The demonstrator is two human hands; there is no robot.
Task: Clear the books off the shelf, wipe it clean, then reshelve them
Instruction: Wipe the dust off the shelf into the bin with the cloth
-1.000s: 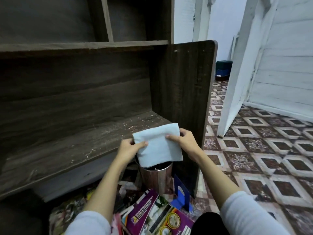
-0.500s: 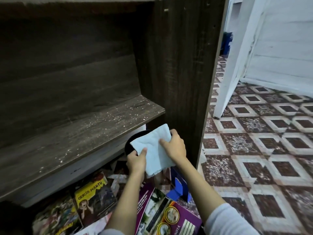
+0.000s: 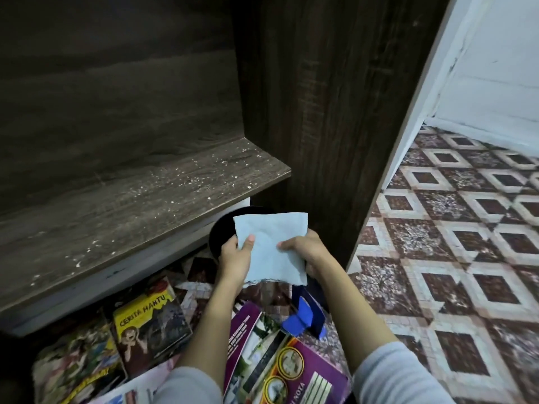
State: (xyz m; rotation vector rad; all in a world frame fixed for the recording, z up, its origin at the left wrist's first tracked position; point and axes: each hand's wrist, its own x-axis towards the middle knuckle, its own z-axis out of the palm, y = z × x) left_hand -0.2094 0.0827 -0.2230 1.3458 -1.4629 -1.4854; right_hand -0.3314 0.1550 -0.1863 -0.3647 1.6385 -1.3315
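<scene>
Below, both hands (image 3: 234,258) (image 3: 306,247) pinch the cloth (image 3: 272,246) beside the dusty shelf (image 3: 140,199), over books (image 3: 151,325).

Left hand (image 3: 234,258) and right hand (image 3: 306,249) raised together, each grip pinched closed

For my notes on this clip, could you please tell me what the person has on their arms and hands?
Both hands are bare: the left hand and the right hand show no gloves, rings or watch. The forearms are uncovered, with light grey sleeves pushed up toward the elbows.
</scene>
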